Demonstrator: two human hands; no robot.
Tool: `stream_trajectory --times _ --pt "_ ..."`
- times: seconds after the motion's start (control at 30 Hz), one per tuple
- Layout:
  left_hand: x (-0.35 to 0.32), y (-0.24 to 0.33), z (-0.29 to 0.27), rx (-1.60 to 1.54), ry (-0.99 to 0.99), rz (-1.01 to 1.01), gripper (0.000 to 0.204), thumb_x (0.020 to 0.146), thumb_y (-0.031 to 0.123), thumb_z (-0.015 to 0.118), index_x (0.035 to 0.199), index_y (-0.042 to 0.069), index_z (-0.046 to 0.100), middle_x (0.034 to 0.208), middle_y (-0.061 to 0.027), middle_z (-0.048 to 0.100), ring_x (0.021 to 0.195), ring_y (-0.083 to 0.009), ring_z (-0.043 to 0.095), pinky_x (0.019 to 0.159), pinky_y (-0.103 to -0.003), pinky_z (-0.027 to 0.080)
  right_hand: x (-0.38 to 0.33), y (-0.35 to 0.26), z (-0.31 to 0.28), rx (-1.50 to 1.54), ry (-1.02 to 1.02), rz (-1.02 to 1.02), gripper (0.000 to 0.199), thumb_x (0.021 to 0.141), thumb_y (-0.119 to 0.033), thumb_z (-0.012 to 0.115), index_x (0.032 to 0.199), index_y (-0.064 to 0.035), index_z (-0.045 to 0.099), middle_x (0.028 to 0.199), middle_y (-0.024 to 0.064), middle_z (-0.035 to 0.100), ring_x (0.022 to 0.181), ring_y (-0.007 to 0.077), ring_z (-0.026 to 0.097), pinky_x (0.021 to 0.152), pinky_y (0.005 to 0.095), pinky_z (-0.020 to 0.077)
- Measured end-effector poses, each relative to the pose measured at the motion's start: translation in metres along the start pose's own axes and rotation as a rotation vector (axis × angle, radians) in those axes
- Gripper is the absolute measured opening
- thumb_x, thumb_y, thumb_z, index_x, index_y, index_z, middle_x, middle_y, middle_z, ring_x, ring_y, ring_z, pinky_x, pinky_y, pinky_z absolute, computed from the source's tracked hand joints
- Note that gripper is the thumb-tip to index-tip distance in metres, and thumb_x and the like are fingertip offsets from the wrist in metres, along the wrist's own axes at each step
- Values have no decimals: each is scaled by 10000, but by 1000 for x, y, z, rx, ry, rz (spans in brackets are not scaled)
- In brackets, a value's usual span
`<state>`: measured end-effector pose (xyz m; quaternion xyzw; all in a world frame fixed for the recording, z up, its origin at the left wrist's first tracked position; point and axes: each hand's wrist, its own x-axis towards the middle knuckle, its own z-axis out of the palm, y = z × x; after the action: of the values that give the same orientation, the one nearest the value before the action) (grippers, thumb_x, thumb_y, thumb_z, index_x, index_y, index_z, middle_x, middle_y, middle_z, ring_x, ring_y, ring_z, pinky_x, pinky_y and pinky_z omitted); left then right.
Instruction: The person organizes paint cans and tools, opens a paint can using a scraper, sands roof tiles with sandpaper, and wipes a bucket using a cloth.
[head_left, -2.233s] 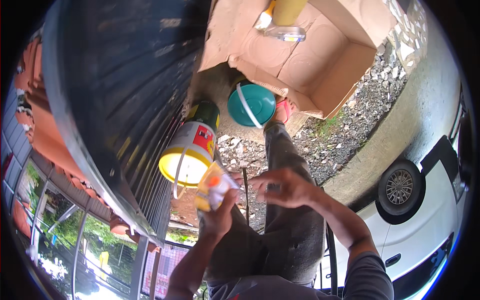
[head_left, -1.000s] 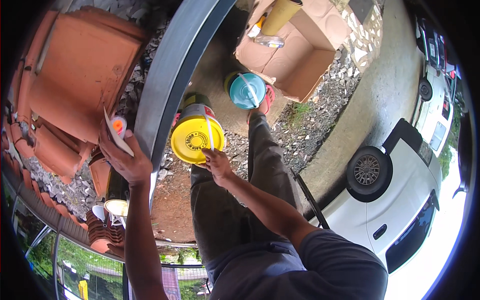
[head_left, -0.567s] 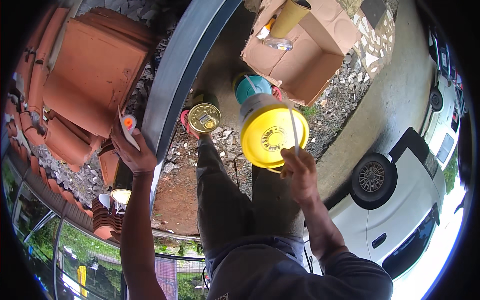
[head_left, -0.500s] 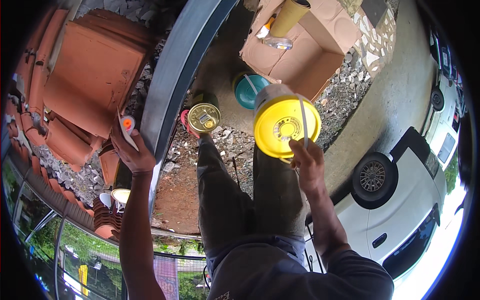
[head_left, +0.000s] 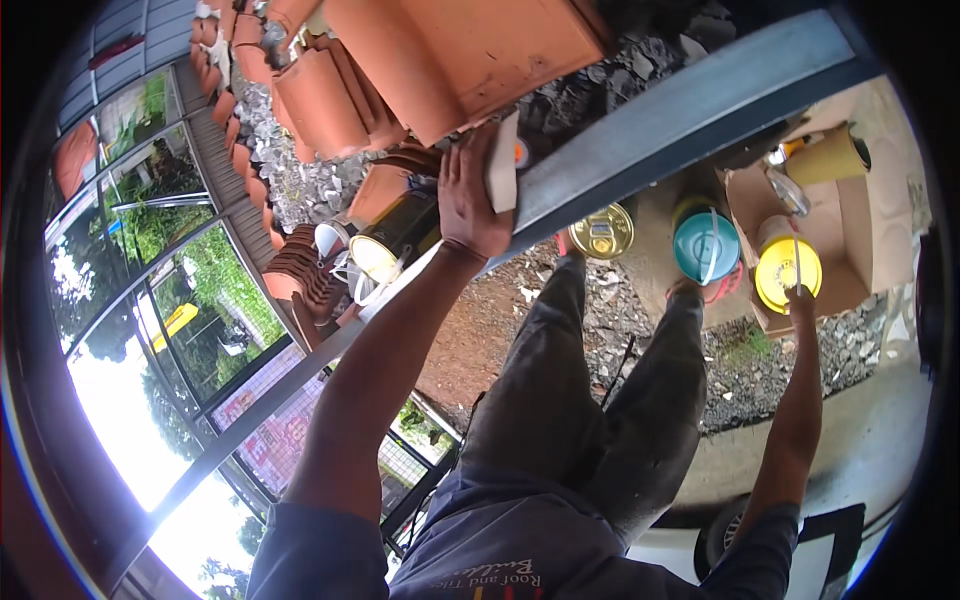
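Note:
My left hand [head_left: 475, 205] is closed round a pale folded sheet [head_left: 503, 168], perhaps sandpaper, beside the long grey metal beam [head_left: 680, 115]. Part of that sheet is hidden by my fingers. Off to the right, my right hand [head_left: 801, 297] grips the handle of a bucket with a yellow lid [head_left: 783, 275]. The bucket is at the near side of the open cardboard box [head_left: 850, 255]; whether it hangs or rests there I cannot tell. A teal-lidded bucket [head_left: 700, 248] stands left of it, by my foot. Farther left is a tin with a gold lid [head_left: 603, 232].
Inside the box lie a cardboard tube [head_left: 830, 158] and a clear bottle [head_left: 788, 190]. Beyond the beam are stacked clay roof tiles [head_left: 470, 60] and an open can [head_left: 375, 260]. Gravel [head_left: 740, 385] covers ground near my legs; a car wheel [head_left: 722, 530] shows lower right.
My view has turned left. The yellow-lidded bucket has gone from in front of my legs out to the box, still held by its handle. My left hand keeps the pale sheet, now close against the beam.

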<state>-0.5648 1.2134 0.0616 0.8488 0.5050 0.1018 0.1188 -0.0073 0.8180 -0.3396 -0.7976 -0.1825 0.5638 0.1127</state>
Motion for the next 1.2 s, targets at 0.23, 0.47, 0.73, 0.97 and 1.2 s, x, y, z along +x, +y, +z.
stream_trajectory --times 0.23,0.47,0.73,0.97,1.2 --pt "0 -2 -9 2 5 -64 686 760 193 631 1414 55 477 1313 -211 559 1181 -421 532 1039 -506 411 -11 -41 37 -406 160 -286 273 857 -218 651 989 20 667 963 249 682 897 398 650 798 473 515" --pt "3 6 -29 -76 -67 -202 764 706 287 727 1401 76 491 1356 -171 551 1242 -401 520 1057 -508 400 -109 -90 115 351 -201 -8 155 916 -130 612 1009 -8 639 781 69 588 652 169 610 546 301 540" --pt "-5 4 -32 -173 -100 -247 869 612 239 770 1414 107 462 1392 -121 520 1303 -343 482 1089 -513 351 -250 -190 270 190 -389 4 222 944 -146 564 1047 27 657 977 104 670 820 190 697 648 323 622" --pt "-19 -22 -36 -213 -101 -295 905 593 233 797 1419 104 450 1410 -137 498 1301 -352 476 1080 -550 346 -311 -345 377 -287 -402 -479 209 949 -160 620 1074 4 654 880 191 725 826 306 742 730 417 562" --pt "-2 -5 0 -130 -120 -284 849 609 272 749 1401 125 484 1301 -141 564 1214 -367 522 991 -540 423 -215 -272 368 -738 -255 -416 374 820 -40 582 1180 -59 679 1217 231 675 1136 402 652 943 484 535"
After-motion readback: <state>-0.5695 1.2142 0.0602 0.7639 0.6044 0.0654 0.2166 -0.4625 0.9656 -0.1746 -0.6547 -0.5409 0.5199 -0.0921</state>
